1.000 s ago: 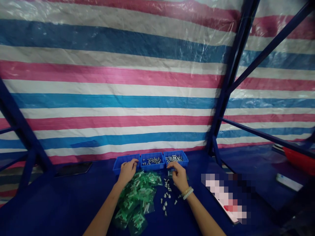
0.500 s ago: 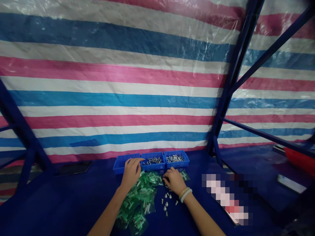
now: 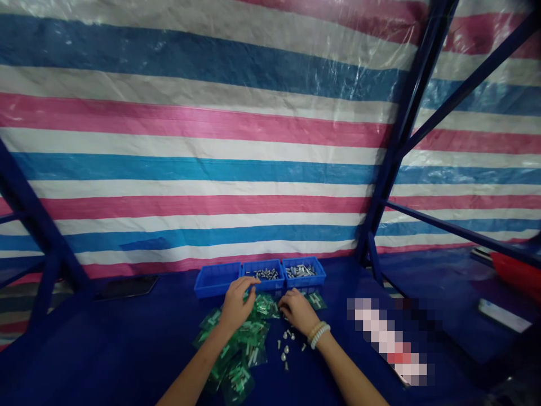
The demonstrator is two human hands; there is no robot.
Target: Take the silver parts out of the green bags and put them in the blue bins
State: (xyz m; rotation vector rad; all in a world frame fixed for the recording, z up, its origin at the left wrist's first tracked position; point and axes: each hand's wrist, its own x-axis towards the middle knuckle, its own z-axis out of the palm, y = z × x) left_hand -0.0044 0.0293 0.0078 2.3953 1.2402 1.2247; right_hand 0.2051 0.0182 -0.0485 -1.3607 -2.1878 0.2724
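My left hand (image 3: 239,303) hovers at the front edge of the middle blue bin (image 3: 282,285), fingers stretched forward and thumb apart, with nothing visible in it. That bin holds small dark and silver screws (image 3: 268,274). Below the hand spreads a heap of small green-tinted clear bags (image 3: 253,332) with metal pieces inside. My right hand (image 3: 299,312) rests on the table right of the heap, its fingers curled down and pressed together; whatever they hold is hidden. Another small bag (image 3: 316,300) lies just beyond it. Several loose screws and round-headed pieces (image 3: 286,349) are scattered nearer me.
The left blue bin (image 3: 217,279) shows a bare floor; the right bin (image 3: 304,270) contains silver cylindrical pieces. A dark flat phone-like object (image 3: 127,286) lies far left. A blurred-out flat item (image 3: 389,341) lies right. Blue metal posts (image 3: 386,169) and a striped sheet (image 3: 203,169) stand behind.
My left hand has moved right, from the left bin's front edge to the middle bin, uncovering the left bin. The right hand has stayed nearly in place.
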